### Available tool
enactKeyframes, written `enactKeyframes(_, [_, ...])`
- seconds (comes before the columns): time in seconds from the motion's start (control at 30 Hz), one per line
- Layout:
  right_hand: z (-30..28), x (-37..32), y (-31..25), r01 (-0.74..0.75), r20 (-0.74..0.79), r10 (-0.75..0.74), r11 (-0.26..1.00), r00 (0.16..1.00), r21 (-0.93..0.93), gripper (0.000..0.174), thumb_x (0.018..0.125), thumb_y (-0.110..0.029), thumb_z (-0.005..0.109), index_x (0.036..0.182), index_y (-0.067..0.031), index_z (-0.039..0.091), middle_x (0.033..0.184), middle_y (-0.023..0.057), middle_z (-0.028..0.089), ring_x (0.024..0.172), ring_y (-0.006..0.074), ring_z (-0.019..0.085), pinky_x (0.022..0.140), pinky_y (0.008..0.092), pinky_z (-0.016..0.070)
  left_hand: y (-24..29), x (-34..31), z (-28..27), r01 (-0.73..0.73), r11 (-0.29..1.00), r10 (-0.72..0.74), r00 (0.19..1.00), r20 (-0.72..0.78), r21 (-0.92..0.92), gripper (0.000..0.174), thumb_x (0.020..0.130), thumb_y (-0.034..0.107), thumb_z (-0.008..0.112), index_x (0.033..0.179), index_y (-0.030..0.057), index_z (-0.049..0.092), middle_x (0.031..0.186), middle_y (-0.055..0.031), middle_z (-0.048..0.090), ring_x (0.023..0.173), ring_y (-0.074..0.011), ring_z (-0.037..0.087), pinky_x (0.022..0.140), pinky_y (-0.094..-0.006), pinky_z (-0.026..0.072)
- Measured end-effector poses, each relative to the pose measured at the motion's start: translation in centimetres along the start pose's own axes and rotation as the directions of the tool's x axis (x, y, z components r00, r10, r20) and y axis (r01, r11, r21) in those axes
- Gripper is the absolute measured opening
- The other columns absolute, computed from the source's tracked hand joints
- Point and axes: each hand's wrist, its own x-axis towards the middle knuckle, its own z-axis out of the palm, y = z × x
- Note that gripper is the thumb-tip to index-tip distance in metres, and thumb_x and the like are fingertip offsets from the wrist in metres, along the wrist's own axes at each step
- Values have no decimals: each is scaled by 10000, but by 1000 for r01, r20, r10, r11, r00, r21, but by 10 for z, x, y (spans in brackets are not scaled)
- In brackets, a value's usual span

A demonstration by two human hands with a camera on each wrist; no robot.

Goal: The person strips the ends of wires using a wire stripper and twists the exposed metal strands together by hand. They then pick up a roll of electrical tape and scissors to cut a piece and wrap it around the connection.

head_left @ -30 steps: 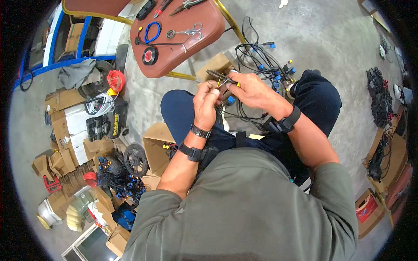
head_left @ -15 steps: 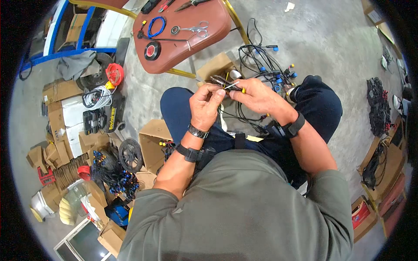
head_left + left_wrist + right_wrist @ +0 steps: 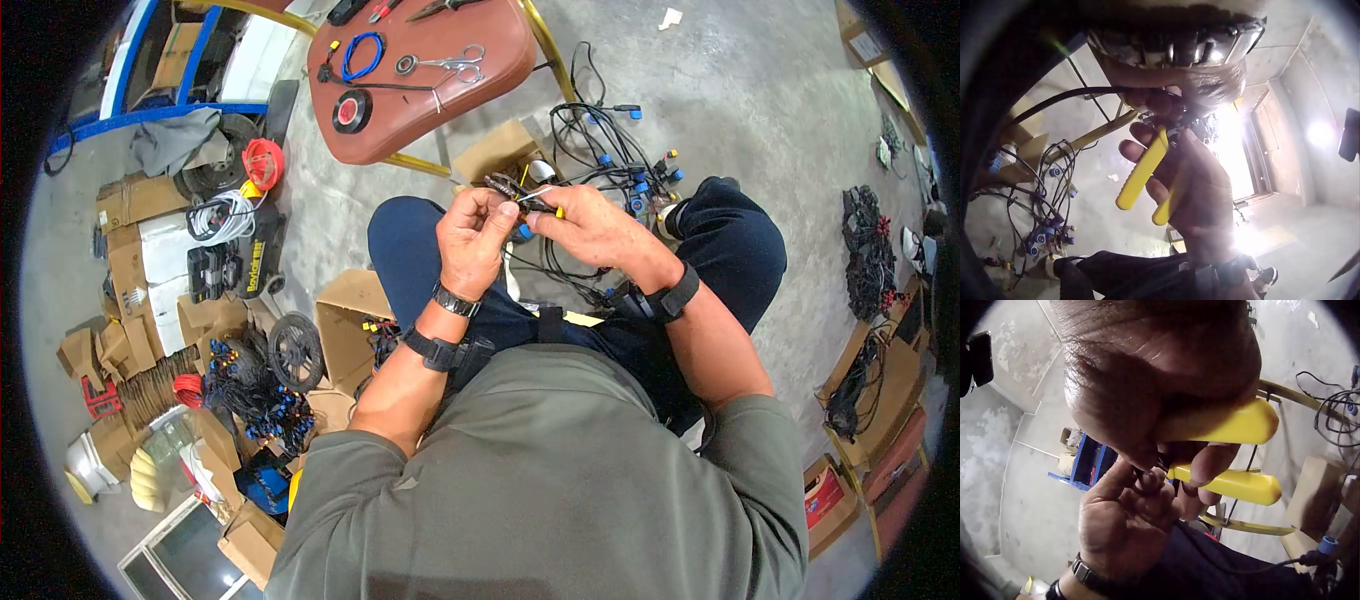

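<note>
Right hand clenching yellow-handled wire stripper; tool head at 12 o'clock above lap. Left hand pinching black cable at 9 o'clock of tool. Likely stripping wire end. Next move calling for firm squeeze, then straight pull.

Workshop: concrete floor, cable heaps (boxes everywhere).

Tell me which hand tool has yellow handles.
The pliers gripped in the right hand; the scissors lying on the red seat are bare metal.
</note>
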Motion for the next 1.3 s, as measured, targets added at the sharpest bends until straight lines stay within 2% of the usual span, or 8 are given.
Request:
enactKeyframes(0.03, [0,0,1,8,-5,-9,1000,1000,-15,285,891,-249,604,989,15,650,744,235,628,691,376,629,639,438,483,2,0,2,2,1000,-2,1000,0,-4,87,914,72,667,933,42,588,779,-1,620,655,-61,538,590,-208,446])
enactKeyframes(0.13, [2,0,3,-18,0,18,999,1000,28,289,892,-250,603,991,17,651,733,232,625,678,362,630,633,435,480,1,0,1,-12,1000,12,1000,0,6,86,915,78,668,916,44,589,772,0,621,644,-59,535,576,-205,440])
enactKeyframes(0.23, [5,1,6,29,-14,-28,999,1000,44,285,895,-248,602,987,17,651,716,227,619,655,348,621,620,429,476,-1,0,-2,-6,1000,6,1000,3,16,91,914,84,672,899,45,592,764,2,622,637,-54,533,563,-199,432])
enactKeyframes(0.33, [1,0,-1,-54,27,52,997,998,61,277,898,-245,600,981,15,651,694,216,607,617,315,595,597,417,463,-1,0,-2,-6,999,6,1000,2,34,96,912,90,677,891,44,596,756,6,623,631,-49,529,552,-195,425])
enactKeyframes(0.43, [2,0,2,-63,38,60,995,997,80,266,901,-237,600,979,12,652,671,196,593,590,273,567,579,402,449,1,0,-1,-1,999,1,1000,-5,38,99,911,95,680,889,43,599,753,6,625,624,-45,524,545,-192,420])
enactKeyframes(0.83, [5,0,3,-42,41,34,979,999,201,250,913,-226,582,954,16,626,673,120,597,609,193,570,583,364,460,4,-1,0,-15,1000,15,1000,10,11,114,911,118,688,887,48,601,746,8,625,618,-43,527,542,-190,417])
enactKeyframes(0.93, [5,0,3,-138,94,115,948,989,286,255,917,-236,573,981,5,626,669,80,592,602,166,584,562,344,476,4,-1,0,-7,1000,7,1000,8,9,117,912,123,688,885,50,601,740,8,622,612,-44,524,538,-191,415])
enactKeyframes(1.3, [4,0,5,-167,122,137,946,983,279,286,922,-260,567,938,22,609,659,66,578,598,156,597,555,340,491,7,-1,2,13,1000,-13,1000,2,8,115,913,123,687,886,49,603,725,9,613,595,-44,510,524,-191,402])
